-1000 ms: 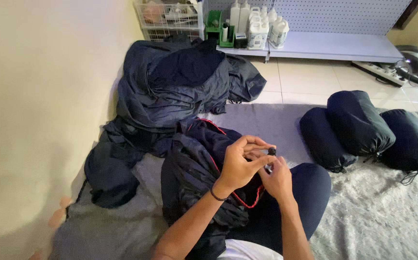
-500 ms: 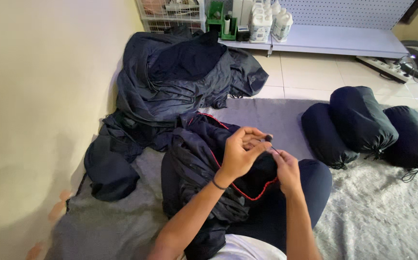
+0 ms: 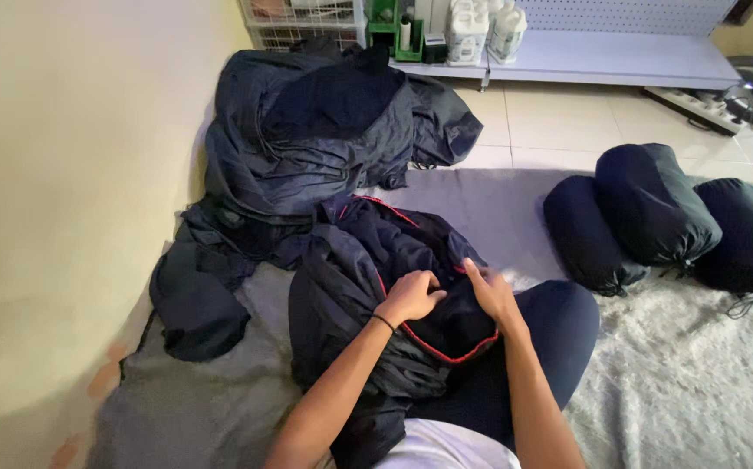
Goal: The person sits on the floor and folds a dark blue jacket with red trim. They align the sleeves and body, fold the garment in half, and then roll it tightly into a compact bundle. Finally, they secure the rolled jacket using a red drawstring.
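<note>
Both hands [image 3: 450, 295] on a dark red-trimmed sack [image 3: 394, 295] in the lap.

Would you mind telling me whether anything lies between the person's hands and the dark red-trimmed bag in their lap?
Nothing visible does. The left hand and the right hand both rest directly on the dark red-trimmed bag, at its opening. The three stuffed sacks lie apart, off to the right.

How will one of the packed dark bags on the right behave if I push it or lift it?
The packed bags are rounded like cylinders, so one would probably roll sideways if pushed. They look evenly stuffed and soft, so likely squashy and light for their size. The cinched end with a cord could probably serve as a grip.
</note>
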